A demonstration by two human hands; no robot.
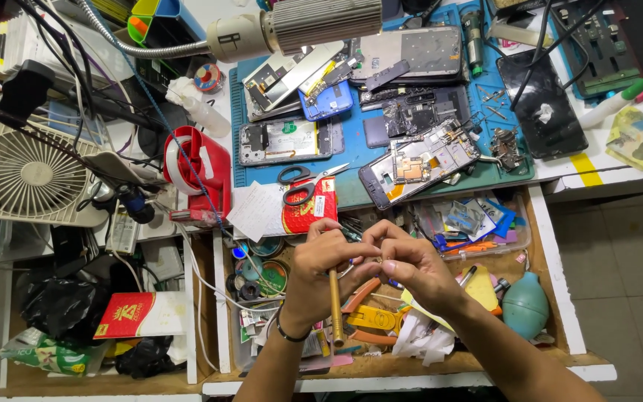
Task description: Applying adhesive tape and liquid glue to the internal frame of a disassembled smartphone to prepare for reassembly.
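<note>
1. Left hand (321, 264) wraps a brass-coloured tool (335, 309), handle hanging down, fingers closed round its upper end to steady it over the open drawer (552, 260).
2. Right hand (411, 268) pinches at the tool's tip, fingertips narrow; what they grip is hidden.
3. Opened phones (418, 160) lie on the blue mat (351, 190) on the table, within reach.
</note>
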